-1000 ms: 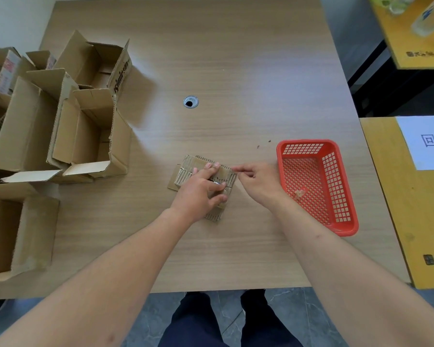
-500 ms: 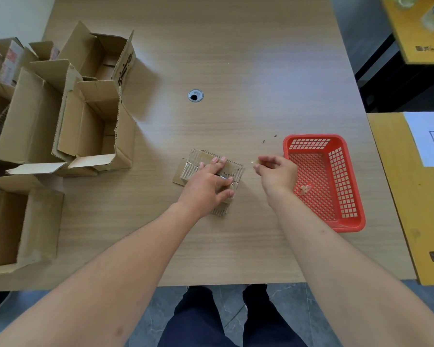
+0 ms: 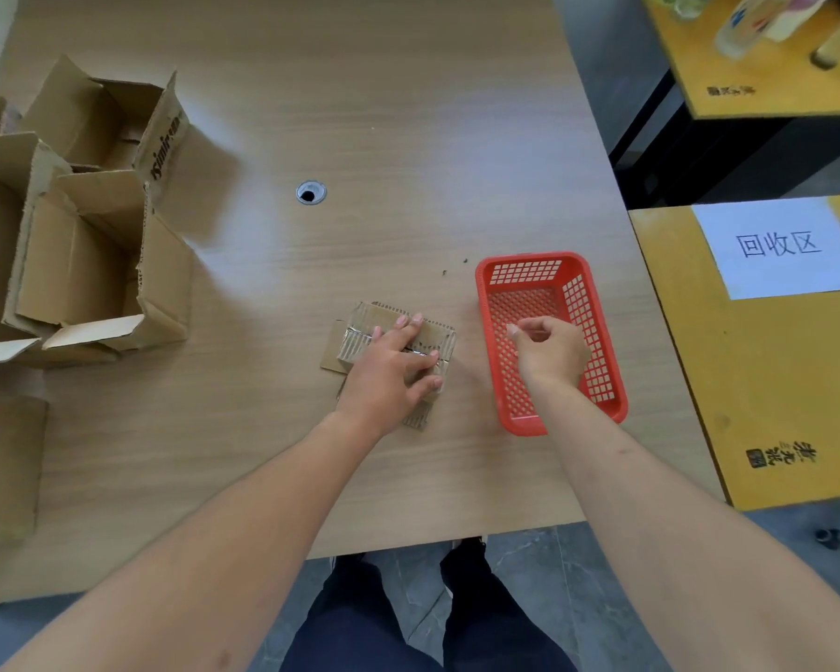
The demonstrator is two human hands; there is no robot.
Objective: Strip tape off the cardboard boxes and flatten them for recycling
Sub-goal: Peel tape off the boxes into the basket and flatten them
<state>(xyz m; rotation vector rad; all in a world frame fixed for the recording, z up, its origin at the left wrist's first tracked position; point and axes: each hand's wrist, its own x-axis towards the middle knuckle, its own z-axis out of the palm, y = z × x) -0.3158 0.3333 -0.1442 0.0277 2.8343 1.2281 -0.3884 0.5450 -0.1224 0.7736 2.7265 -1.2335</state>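
Lying near the front middle of the wooden table (image 3: 408, 114): one small cardboard box (image 3: 437, 334), largely collapsed, a glossy tape seam visible across its top. Left hand (image 3: 389, 375): spread flat upon it, fingers straight, pressing it down. Right hand (image 3: 549, 351): hovering over the red basket (image 3: 602, 395) just beside the box, thumb and forefinger pinched together, apparently on a small scrap of tape; the scrap is too small to confirm. Step in hand, by judgement: dropping the stripped piece into the basket. To do it well, release over the basket's middle and rub the fingers apart should the adhesive cling; keep the box pinned. Surroundings: open cardboard boxes (image 3: 83, 254) stacked at the table's left, unflattened; cable grommet (image 3: 310, 192) behind; yellow side table (image 3: 772, 380) bearing a printed sign (image 3: 777, 244). Nothing obstructs the drop.
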